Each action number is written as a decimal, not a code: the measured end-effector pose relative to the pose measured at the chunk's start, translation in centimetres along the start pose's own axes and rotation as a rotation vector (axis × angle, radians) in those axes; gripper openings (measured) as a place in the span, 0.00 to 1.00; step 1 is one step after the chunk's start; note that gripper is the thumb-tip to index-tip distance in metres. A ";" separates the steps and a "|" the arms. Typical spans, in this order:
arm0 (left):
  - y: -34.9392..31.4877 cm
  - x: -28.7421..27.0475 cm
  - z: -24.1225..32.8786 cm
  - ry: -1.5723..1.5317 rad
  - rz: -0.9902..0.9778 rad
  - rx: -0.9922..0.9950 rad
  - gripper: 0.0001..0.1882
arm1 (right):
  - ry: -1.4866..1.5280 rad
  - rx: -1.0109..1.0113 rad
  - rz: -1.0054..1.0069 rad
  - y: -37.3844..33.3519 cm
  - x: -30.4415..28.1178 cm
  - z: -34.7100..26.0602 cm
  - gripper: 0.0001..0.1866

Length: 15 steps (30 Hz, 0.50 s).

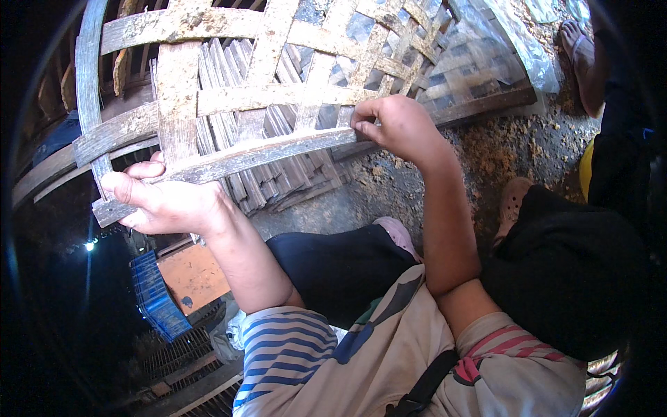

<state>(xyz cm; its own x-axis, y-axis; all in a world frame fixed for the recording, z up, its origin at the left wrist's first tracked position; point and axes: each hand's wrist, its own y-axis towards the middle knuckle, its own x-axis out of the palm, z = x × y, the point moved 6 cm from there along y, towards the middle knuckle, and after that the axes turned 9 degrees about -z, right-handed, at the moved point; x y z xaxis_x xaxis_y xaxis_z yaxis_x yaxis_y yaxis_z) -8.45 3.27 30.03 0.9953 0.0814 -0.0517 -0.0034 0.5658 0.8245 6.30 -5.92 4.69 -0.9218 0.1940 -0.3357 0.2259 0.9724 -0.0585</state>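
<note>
A wooden lattice tray (267, 154) of flat crossed slats lies tilted in front of me, with pale brown crumbs stuck to the slats. Its near left corner is in the grip of my left hand (170, 203), the thumb over the edge rail and the fingers round the other side. At the same rail, farther right, my right hand (403, 128) is bent down with thumb and forefinger curled together against the slats. Whatever lies between those fingertips is too small to make out.
Below the tray lies a stack of slatted wood (299, 177). Crumbs cover the dark ground (486, 156). Clear plastic sheeting (535, 62) and another person's foot (578, 45) are at the far right. A blue crate (158, 295) and an orange board (193, 274) sit at lower left.
</note>
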 end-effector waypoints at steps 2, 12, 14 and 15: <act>0.1 -0.1 0.1 0.012 -0.011 0.017 0.16 | -0.060 -0.015 0.003 -0.1 -0.2 -0.7 0.06; 0.0 0.2 0.2 -0.006 -0.012 0.035 0.17 | 0.249 -0.157 0.027 0.3 0.5 -1.5 0.06; 0.0 0.2 0.2 -0.004 -0.015 0.036 0.17 | 0.720 -0.159 -0.096 1.0 1.8 -1.3 0.07; 0.0 0.2 0.2 -0.003 -0.017 0.037 0.17 | 0.758 -0.175 -0.112 1.2 2.2 -1.5 0.07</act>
<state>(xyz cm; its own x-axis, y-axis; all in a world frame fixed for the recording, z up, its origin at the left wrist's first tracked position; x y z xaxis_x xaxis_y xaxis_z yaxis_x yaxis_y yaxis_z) -8.24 3.17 30.14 0.9955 0.0693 -0.0641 0.0170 0.5367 0.8436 4.10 -4.13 5.33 -0.9137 0.0679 0.4006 0.1241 0.9855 0.1161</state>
